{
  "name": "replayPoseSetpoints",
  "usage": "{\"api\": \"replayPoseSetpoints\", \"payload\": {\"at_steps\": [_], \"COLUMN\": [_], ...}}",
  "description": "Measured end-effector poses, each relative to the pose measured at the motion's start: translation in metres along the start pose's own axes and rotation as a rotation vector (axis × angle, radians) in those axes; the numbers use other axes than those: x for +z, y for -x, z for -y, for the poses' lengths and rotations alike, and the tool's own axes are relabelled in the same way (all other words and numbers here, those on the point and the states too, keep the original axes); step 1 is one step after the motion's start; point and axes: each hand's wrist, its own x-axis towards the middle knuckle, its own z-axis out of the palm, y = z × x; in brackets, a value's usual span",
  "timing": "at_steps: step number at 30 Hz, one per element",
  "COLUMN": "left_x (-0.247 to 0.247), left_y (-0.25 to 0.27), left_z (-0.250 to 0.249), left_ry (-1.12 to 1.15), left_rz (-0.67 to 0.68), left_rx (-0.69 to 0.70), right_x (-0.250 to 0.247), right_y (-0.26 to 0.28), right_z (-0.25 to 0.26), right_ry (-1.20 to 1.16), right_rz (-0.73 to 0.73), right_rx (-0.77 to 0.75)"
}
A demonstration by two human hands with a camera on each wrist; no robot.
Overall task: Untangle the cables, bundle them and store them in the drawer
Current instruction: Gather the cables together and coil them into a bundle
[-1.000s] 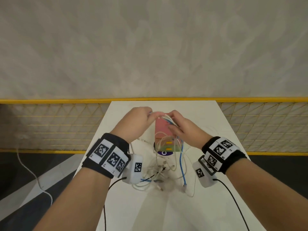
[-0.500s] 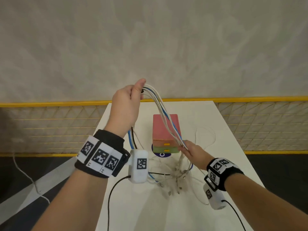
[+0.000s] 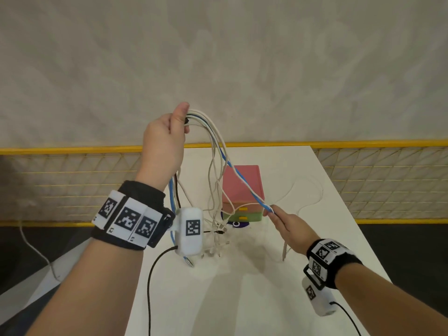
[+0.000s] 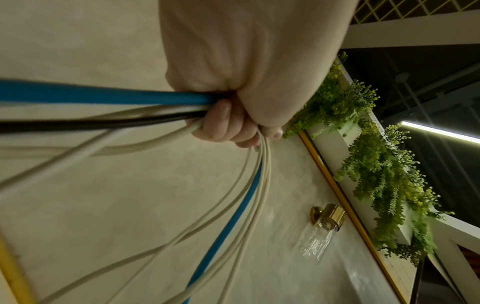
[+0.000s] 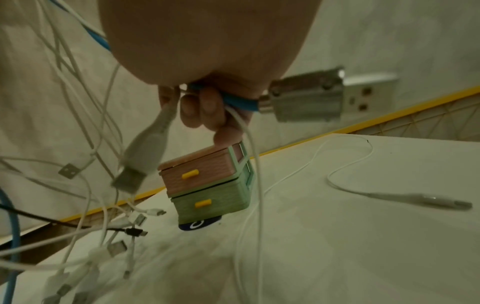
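Mid-frame, the left hand (image 3: 164,141) gripped the cables (image 3: 213,151) high above the white table (image 3: 266,287); right of the little drawers (image 3: 242,190), the right hand (image 3: 288,224) pinched the blue cable (image 3: 244,185)

I see smooth, rubbery-coated cables (image 4: 124,115), one plug (image 5: 303,98) of ribbed bare metal at upper right. The drawer box (image 5: 207,185) looks like matt ridged plastic; the table (image 3: 303,275) is smooth matt white.
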Motion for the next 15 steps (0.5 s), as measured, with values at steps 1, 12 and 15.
{"api": "replayPoseSetpoints", "payload": {"at_steps": [1,12,15], "left_x": [0.0,-0.015,-0.019], "left_y": [0.001,-0.005,-0.01], "left_z": [0.0,-0.011,-0.014], "left_ry": [-0.001,0.081,0.118], "left_rz": [0.004,-0.104,-0.103], "left_rx": [0.007,0.016,0.04], "right_x": [0.0,0.016,0.004], "right_y": [-0.001,0.002,0.0], "right_z": [0.0,-0.04,-0.034], "right_ry": [0.046,0.619,0.394], "right_rz": [-0.014,0.29,0.269], "right_rx": [0.044,0.475,0.628]}}
